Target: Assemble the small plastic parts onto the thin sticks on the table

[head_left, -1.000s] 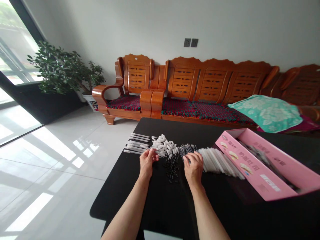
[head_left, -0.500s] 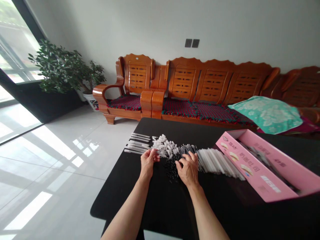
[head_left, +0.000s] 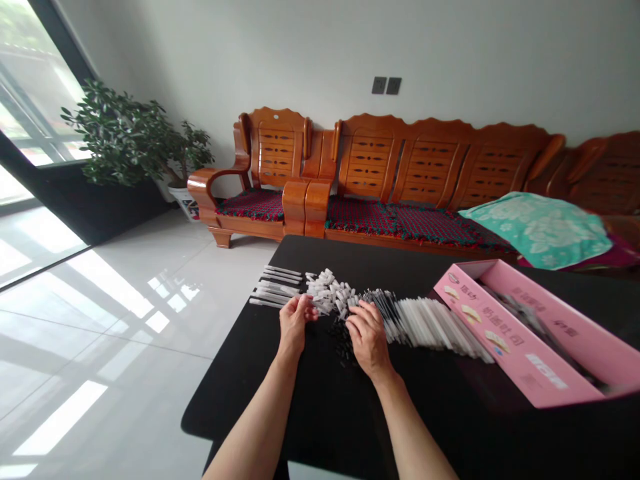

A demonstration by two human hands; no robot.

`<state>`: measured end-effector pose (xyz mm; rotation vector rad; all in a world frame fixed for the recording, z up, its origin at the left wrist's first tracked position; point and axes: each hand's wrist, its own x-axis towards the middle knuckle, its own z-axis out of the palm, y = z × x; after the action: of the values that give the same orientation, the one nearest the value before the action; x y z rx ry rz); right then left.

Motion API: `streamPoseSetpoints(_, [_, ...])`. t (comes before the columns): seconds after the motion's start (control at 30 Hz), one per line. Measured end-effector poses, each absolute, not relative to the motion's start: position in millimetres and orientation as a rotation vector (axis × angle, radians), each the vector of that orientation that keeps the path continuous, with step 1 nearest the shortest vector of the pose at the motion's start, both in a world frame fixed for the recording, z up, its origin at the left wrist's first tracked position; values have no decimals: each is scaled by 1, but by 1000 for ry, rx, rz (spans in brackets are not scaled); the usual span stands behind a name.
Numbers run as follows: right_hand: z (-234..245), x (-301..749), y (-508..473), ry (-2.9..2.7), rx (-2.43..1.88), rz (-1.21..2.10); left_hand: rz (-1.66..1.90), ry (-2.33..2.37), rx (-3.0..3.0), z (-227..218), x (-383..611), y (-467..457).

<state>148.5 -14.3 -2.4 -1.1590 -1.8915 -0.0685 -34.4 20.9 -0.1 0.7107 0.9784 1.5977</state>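
Observation:
My left hand (head_left: 294, 323) is closed in a pinch beside a heap of white pen caps (head_left: 327, 288); what its fingertips grip is too small to make out. My right hand (head_left: 369, 339) has its fingers curled together over the right side of the heap, and anything in them is hidden. Just below lie small black plugs (head_left: 342, 345), partly covered by that hand. Thin dark pen refills (head_left: 385, 307) lie to its right, followed by a row of whitish pen barrels (head_left: 440, 325). Left of the caps, several capped pens (head_left: 277, 288) lie side by side.
A pink open carton (head_left: 505, 340) with things inside stands on the right of the black table (head_left: 250, 387). Behind the table is a wooden sofa (head_left: 370, 160) with a green patterned cloth (head_left: 545, 230). A potted plant (head_left: 140, 140) stands at the left.
My right hand has moved left from the refills toward the caps, and its fingers have drawn closer together. My left hand has stayed nearly in place.

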Motion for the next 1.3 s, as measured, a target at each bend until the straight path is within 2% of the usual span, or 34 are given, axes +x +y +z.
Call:
streamPoseSetpoints(0.2, [-3, 183, -13, -1793, -1216, -110, 1822, 1020, 542, -4, -52, 30])
streamPoseSetpoints(0.33, [-7, 195, -12, -1625, -1316, -257, 1889, 1083, 513, -5, -55, 31])
streamPoseSetpoints(0.5, [-14, 204, -12, -1461, -1508, -491, 1722, 1040, 667, -4, -46, 26])
streamPoseSetpoints(0.7, [-12, 206, -13, -1519, -1559, -485, 1567, 962, 768, 2, -37, 21])
streamPoseSetpoints(0.83, [-2, 187, -15, -1520, -1427, -364, 1480, 879, 828, 6, -34, 17])
streamPoseSetpoints(1.03, [5, 135, -17, -1785, -1135, 65, 1313, 769, 1013, 9, -23, 9])
streamPoseSetpoints(1.3, [8, 136, -22, -1832, -1151, 222, 1475, 787, 903, 10, -36, 16])
